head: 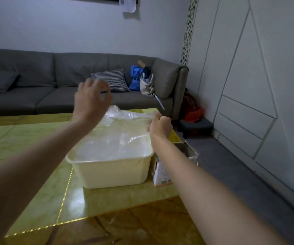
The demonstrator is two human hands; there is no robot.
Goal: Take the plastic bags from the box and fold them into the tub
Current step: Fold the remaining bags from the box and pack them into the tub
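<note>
1. While both forearms are reaching out over the table [27,138], the glossy yellow-green slab with its thin gold inlay lines is carrying everything in play; it looks hard and slick, so film will probably slide on it.
2. Sitting near the table's right edge, the tub [114,172] is a cream plastic rectangle with rounded corners and a rolled rim, smooth and rigid.
3. Standing just beside the tub's right wall, at the table's right edge, the box [160,174] is a small white printed carton, its top open and largely hidden behind the right forearm.
4. Hanging above the tub, the plastic bag [121,137] is a thin, clear, crinkled sheet, limp and catching the light, its lower part drooping inside the rim.
5. Gripping the bag's far right corner, the right hand [160,128] is showing fingers curled tight around the film.
6. Lifting at the left, the left hand [91,99] is blurred; its fingers look curled, but whether they are pinching the film cannot be told.
7. To fold well, I judge both hands should be keeping the top edge taut and level, bringing corner to corner, then lowering the sheet slowly so trapped air is escaping and the film is not bunching.
8. Lying beyond the table's far edge, a grey fabric sofa [36,82] is holding a checked cushion [112,80].
</note>
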